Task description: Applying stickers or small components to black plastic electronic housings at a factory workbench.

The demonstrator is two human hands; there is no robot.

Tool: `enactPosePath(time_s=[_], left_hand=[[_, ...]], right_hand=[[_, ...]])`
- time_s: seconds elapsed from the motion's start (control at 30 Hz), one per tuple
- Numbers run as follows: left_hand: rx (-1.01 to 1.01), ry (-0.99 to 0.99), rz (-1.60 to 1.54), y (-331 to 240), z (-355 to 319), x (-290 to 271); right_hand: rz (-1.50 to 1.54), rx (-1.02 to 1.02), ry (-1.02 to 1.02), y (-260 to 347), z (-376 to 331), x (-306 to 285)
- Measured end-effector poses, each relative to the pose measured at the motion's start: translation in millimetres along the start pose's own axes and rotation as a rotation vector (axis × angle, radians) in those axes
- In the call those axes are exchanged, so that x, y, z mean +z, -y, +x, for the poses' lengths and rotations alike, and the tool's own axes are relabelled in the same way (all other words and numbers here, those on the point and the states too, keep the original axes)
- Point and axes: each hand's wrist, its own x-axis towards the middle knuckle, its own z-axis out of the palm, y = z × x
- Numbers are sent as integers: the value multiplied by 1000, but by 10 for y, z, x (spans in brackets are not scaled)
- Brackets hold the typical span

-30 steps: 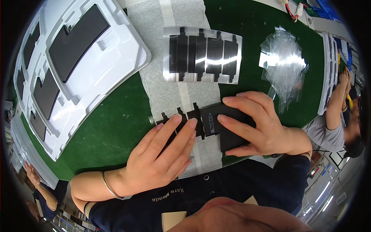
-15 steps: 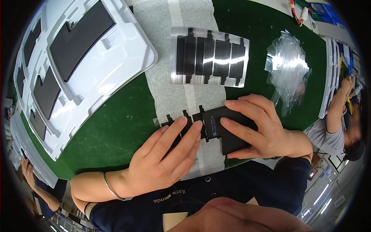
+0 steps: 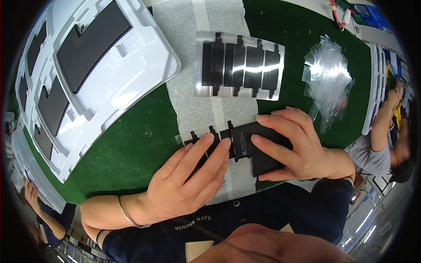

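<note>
My right hand [image 3: 298, 151] grips a flat black battery pack [image 3: 261, 161], thumb on the near edge and fingers across its top. The pack's left edge lies over a black die-cut sticker strip [image 3: 225, 136] with small tabs. On that row of strips, my left hand [image 3: 186, 175] lies flat with fingers stretched out, its fingertips just left of the pack. Much of the row is hidden beneath those fingers. Farther back lies a stack of clear sheets [image 3: 239, 65] bearing more black strips.
At the left stands a white moulded tray [image 3: 153, 57] with black flat packs in its pockets. A pile of clear film pieces [image 3: 328, 79] lies on the green mat [image 3: 136, 144] at the right. Pale paper [image 3: 182, 105] runs under the work. Other people work at both sides.
Both hands hold nearly the same pose, with the battery pack over the strip. The whole view has shifted by a few pixels.
</note>
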Motion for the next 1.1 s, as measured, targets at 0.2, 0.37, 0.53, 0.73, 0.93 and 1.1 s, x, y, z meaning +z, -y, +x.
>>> enactPosePath(time_s=[0.2, 0.37, 0.53, 0.73, 0.93, 1.1], left_hand=[[-86, -26, -8, -36, 25, 3], [-79, -13, -1, -19, 32, -6], [-127, -52, -1, -44, 29, 22], [-128, -8, 14, -65, 25, -21], [-111, 47, 4, -92, 70, -88], [-59, -98, 97, -178, 47, -29]], right_hand=[[-16, 4, 21, 1, 19, -29], [-19, -3, 14, -13, 23, -6], [-46, -13, 70, -12, 34, -45], [-44, -26, 67, -5, 20, -46], [-130, 12, 91, 115, 10, -74], [-153, -21, -30, 178, -88, -8]])
